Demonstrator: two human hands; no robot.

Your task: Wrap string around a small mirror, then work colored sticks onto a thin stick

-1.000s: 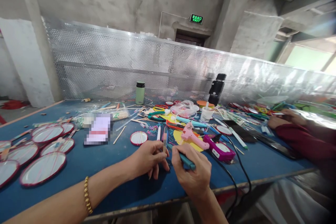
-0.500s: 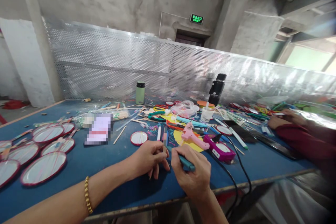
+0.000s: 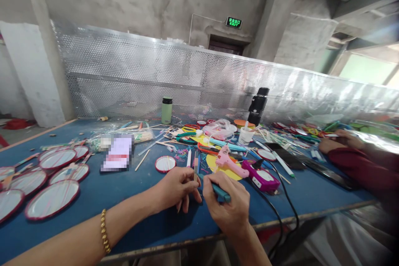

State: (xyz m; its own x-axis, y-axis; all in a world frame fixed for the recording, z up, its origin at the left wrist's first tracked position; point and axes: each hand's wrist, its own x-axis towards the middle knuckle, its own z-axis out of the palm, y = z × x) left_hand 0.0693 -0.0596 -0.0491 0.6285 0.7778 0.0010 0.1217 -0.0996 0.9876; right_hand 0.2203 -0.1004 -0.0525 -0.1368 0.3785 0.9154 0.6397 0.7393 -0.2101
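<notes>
My left hand [image 3: 179,187], with a gold bead bracelet [image 3: 105,231] on its wrist, pinches a narrow wooden craft stick [image 3: 195,170] upright between thumb and fingers. In my right hand [image 3: 227,197] a teal marker pen [image 3: 221,192] is gripped like a writing tool, its tip pointing at the stick. Whether the tip touches the stick I cannot tell. Just beyond my left hand lie a small round white disc with a red rim [image 3: 165,164] and a white marker [image 3: 188,158]. A pink glue gun [image 3: 229,162] rests on a yellow disc [image 3: 212,162] beyond my right hand.
Several red-rimmed discs [image 3: 52,200] lie at the left near a phone [image 3: 117,153]. A purple box [image 3: 262,176] and black cables [image 3: 274,208] are at the right. A green bottle [image 3: 166,111] and black flask [image 3: 258,106] stand behind. Another person's sleeve [image 3: 349,166] is at far right.
</notes>
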